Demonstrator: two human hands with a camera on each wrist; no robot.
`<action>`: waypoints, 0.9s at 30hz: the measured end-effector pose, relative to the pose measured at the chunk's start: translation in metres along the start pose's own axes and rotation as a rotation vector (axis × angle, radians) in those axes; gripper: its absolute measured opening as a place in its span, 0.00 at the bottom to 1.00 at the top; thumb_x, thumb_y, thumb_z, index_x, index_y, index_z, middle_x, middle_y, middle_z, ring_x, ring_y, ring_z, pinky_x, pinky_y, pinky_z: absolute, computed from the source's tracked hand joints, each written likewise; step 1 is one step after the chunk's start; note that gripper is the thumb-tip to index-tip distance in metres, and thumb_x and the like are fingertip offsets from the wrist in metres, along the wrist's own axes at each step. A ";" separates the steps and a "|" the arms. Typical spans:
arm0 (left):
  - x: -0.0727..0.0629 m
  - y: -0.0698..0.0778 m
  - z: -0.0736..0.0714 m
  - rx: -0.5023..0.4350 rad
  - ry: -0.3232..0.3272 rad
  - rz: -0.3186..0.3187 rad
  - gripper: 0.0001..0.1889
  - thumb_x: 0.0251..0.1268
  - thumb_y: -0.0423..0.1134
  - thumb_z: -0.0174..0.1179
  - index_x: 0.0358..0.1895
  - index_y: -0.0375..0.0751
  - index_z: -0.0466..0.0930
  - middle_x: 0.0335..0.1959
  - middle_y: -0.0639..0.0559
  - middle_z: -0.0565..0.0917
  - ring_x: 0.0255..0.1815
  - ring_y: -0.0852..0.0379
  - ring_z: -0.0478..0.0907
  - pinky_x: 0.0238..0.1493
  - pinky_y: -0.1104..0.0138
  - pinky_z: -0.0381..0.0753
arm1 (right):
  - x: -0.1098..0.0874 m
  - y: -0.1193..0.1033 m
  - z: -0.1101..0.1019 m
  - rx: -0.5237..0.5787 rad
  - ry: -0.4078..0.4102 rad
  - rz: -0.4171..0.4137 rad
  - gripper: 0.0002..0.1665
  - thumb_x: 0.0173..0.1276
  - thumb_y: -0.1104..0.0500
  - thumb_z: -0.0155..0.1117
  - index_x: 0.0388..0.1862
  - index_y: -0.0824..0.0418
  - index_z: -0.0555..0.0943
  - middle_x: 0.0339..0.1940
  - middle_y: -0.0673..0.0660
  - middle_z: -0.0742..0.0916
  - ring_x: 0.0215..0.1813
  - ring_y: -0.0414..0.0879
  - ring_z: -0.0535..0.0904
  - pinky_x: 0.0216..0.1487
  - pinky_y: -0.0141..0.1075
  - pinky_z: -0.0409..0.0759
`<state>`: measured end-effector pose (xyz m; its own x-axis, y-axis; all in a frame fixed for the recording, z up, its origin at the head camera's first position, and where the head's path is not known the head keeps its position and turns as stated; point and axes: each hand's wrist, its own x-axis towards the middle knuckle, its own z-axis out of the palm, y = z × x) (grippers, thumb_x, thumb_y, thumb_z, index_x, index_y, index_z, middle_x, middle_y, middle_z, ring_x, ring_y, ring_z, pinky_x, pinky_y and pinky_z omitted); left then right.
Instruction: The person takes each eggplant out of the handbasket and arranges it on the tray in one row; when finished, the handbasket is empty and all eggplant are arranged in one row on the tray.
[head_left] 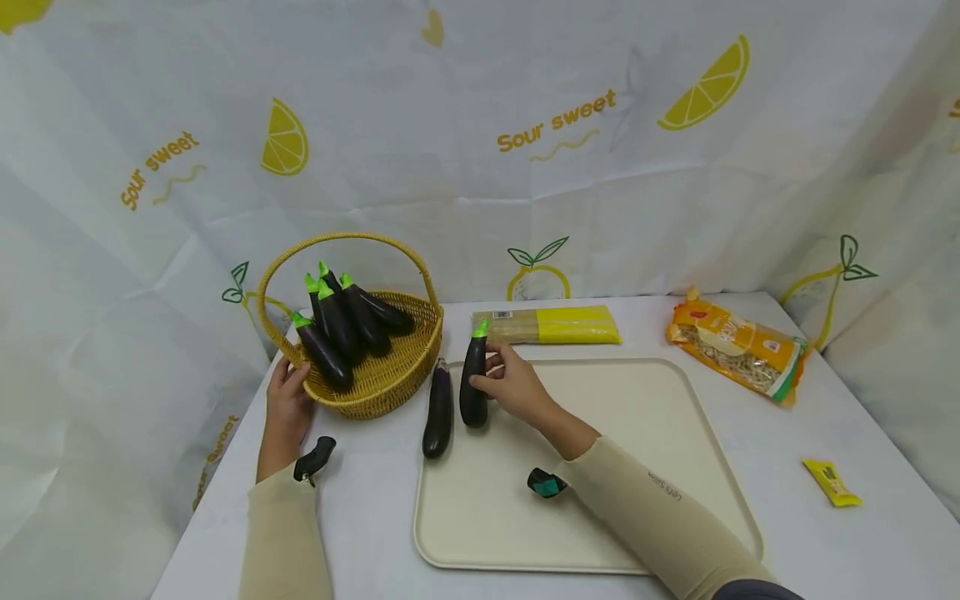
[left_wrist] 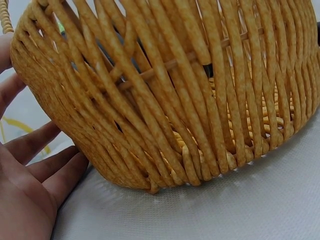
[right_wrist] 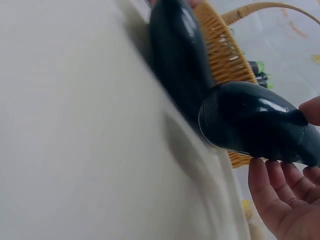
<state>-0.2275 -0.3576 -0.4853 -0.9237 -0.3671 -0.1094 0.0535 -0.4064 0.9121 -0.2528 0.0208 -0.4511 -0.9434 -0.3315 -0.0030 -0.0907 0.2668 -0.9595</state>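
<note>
My right hand (head_left: 517, 387) pinches a dark purple eggplant (head_left: 473, 383) with a bright green stem, thumb on one side and fingers on the other. In the right wrist view this eggplant (right_wrist: 255, 122) hangs above the tray's edge. A second eggplant (head_left: 438, 414) lies along the left edge of the beige tray (head_left: 600, 517). My left hand (head_left: 287, 404) holds the left side of a wicker basket (head_left: 390, 379) at its rim; in the left wrist view its fingers (left_wrist: 37, 142) touch the woven wall. Several eggplants (head_left: 341, 325) with green stems lie inside the basket.
Behind the tray lies a yellow and clear packet (head_left: 577, 325). An orange bag (head_left: 735, 346) rests at the back right, and a small yellow packet (head_left: 832, 483) lies at the right. The basket's tall handle (head_left: 360, 236) arches over it. A printed white curtain (head_left: 465, 125) hangs behind the table.
</note>
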 end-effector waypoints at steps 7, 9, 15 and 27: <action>-0.001 0.001 0.000 -0.009 0.003 0.012 0.29 0.72 0.39 0.56 0.74 0.54 0.60 0.68 0.51 0.66 0.67 0.55 0.63 0.68 0.62 0.60 | -0.009 0.014 0.009 -0.047 -0.032 0.025 0.35 0.61 0.56 0.70 0.65 0.62 0.68 0.42 0.56 0.80 0.41 0.46 0.80 0.34 0.38 0.81; -0.001 0.001 0.000 -0.015 0.005 0.010 0.29 0.72 0.39 0.56 0.74 0.54 0.61 0.67 0.51 0.68 0.65 0.56 0.64 0.66 0.64 0.63 | -0.010 0.016 0.012 -0.053 -0.038 0.034 0.36 0.61 0.56 0.70 0.66 0.63 0.68 0.41 0.56 0.81 0.41 0.46 0.80 0.33 0.38 0.80; -0.001 0.001 0.001 -0.010 0.000 0.009 0.30 0.73 0.39 0.56 0.75 0.54 0.59 0.69 0.51 0.66 0.67 0.56 0.63 0.66 0.65 0.62 | -0.013 0.020 0.017 -0.059 -0.077 0.057 0.36 0.63 0.53 0.69 0.66 0.64 0.67 0.42 0.56 0.81 0.39 0.46 0.81 0.32 0.38 0.80; -0.002 0.001 0.001 -0.004 -0.004 -0.005 0.30 0.74 0.40 0.54 0.75 0.55 0.57 0.71 0.50 0.62 0.69 0.55 0.61 0.68 0.64 0.59 | -0.014 0.025 0.019 -0.090 -0.067 0.024 0.32 0.68 0.55 0.65 0.66 0.65 0.67 0.41 0.54 0.81 0.32 0.43 0.81 0.34 0.37 0.79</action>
<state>-0.2265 -0.3561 -0.4839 -0.9256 -0.3615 -0.1123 0.0504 -0.4117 0.9099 -0.2356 0.0149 -0.4802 -0.9225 -0.3831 -0.0470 -0.0998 0.3545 -0.9297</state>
